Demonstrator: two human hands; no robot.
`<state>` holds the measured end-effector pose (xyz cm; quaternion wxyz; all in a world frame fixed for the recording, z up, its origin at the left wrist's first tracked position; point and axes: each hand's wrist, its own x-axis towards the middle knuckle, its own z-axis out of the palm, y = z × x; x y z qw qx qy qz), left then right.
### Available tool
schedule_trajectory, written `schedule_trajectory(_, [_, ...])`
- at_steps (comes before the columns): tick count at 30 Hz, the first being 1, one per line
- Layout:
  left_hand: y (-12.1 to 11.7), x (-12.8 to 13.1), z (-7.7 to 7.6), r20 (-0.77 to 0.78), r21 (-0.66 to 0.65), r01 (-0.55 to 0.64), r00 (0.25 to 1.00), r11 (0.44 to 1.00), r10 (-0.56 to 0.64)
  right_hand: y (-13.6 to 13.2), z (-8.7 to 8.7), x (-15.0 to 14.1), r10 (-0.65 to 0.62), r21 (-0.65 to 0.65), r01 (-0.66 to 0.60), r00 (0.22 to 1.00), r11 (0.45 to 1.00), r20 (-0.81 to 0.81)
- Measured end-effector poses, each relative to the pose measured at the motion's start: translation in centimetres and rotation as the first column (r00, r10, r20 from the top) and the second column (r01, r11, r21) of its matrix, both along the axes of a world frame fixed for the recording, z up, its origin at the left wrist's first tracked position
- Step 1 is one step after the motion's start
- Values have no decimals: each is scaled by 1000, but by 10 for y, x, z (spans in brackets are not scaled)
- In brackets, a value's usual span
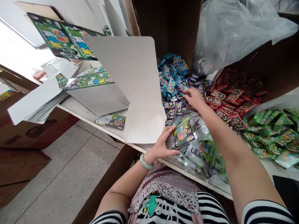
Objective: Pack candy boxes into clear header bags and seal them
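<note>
My left hand [161,145] grips a clear plastic bag [183,133] with a black, green and yellow printed front, fingers on its upper edge and thumb below. Out over the heap, my right hand [194,98] has its fingertips pinched on a small packet among the blue packets [171,77] and purple packets [176,107]; the fingers partly hide which one. More clear printed bags [205,152] lie in a pile under my right forearm, close to the table's front edge.
Red packets [230,99] and green packets [277,130] are heaped to the right. A white card sheet [144,93] stands left of my left hand. Printed display boxes [91,79] sit farther left. A large translucent bag [224,34] hangs at the back. Brown cartons [25,137] stand beyond the table [112,132].
</note>
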<state>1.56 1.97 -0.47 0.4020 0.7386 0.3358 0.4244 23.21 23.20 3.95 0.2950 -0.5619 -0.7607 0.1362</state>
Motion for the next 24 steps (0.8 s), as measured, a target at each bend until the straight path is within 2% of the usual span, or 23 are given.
schedule_trajectory(4, [-3, -5, -2, 116, -69, 26, 993, 997, -18, 58, 8, -48, 5, -8, -4, 974, 1000, 228])
schedule_trajectory(8, [-5, -9, -4, 125, -108, 44, 992, 993, -30, 84, 9, -80, -81, -114, 127, 934, 985, 348])
schedule_trajectory(10, [-5, -11, -5, 121, -128, 35, 992, 991, -19, 89, 9, -84, -108, -126, 160, 932, 979, 346])
schedule_trajectory(13, [-5, -14, -8, 138, -134, 25, 990, 991, -6, 85, 10, -74, -158, -22, 166, 966, 986, 207])
schedule_trajectory(16, [-4, -15, -10, 162, -133, 11, 987, 991, 11, 64, 13, -49, -124, -56, 119, 986, 991, -111])
schedule_trajectory(19, [-3, -16, -11, 152, -123, -4, 988, 992, 23, 19, 14, -12, -127, -196, 38, 878, 980, -462])
schedule_trajectory(21, [-3, -17, -10, 129, -108, -17, 991, 994, 31, -23, 14, 17, -172, -290, -5, 794, 957, -584])
schedule_trajectory(24, [-1, -17, -8, 55, -77, -53, 997, 996, 57, -91, 14, 63, -232, -367, -18, 745, 930, -625])
